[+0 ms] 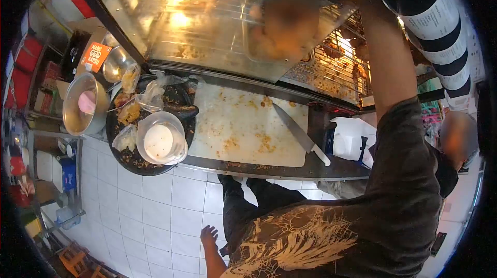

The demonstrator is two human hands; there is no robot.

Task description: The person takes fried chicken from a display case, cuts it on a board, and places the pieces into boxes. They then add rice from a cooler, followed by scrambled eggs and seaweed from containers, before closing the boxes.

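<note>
Currently, the person is standing at the desk (269, 170) with the cutting board (243, 123) serving as the reference landmark. The left hand (209, 236) is hanging low, below the near edge of the board and over the white tiled floor (155, 205); its fingers are lying loosely spread and are gripping nothing. The right arm (385, 66) is reaching upward, above and to the right of the board, toward the glass display case (207, 19) holding fried food; the right hand itself is lying out of view past the frame top, so its state cannot be told. A knife (300, 133) is lying flat on the right part of the board, blade pointing away and white handle toward the desk edge, probably so that it can be picked up quickly. Crumbs are scattering across the board surface. To the left of the board, a dark round tray (116, 146) is carrying bagged items and a clear lidded container (160, 138), likely grouped there to keep the cutting surface free. Further left of the board, a metal pot (83, 104) and a steel bowl (116, 63) are sitting. Beyond them, an orange sign (96, 54) is showing writing that seems to be reading "KATSU"; the remaining words are too small to tell. Right of the board, a second person (455, 143) is standing.
</note>
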